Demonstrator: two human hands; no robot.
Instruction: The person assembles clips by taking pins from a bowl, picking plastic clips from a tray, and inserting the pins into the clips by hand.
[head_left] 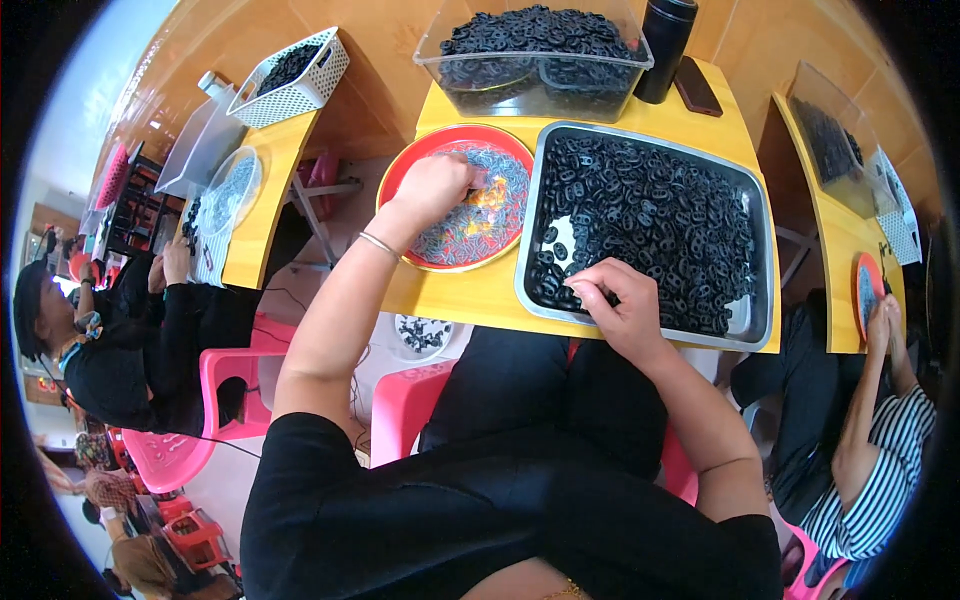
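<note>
My left hand (pixel 437 187) reaches over a round red plate (pixel 391 172) and its fingertips are down among many thin, grey metal pieces (pixel 492 222), too small to name. Those fingers are drawn together; what they pinch is hidden. At the near left part of a steel tray (pixel 768 262) is my right hand (pixel 622 300), its fingers curled and thumb pressed against them. Whatever lies in that grip does not show. Small black plastic pieces with holes (pixel 650 210) fill most of the tray, with bare metal showing at its left and its near right corner.
Behind the tray stands a clear plastic bin (pixel 520 95) heaped with black pieces. A black cylinder (pixel 664 50) and a dark phone (pixel 697 87) are beside it. Below the yellow table (pixel 450 302) sits a white bucket (pixel 420 340). People work at tables on both sides.
</note>
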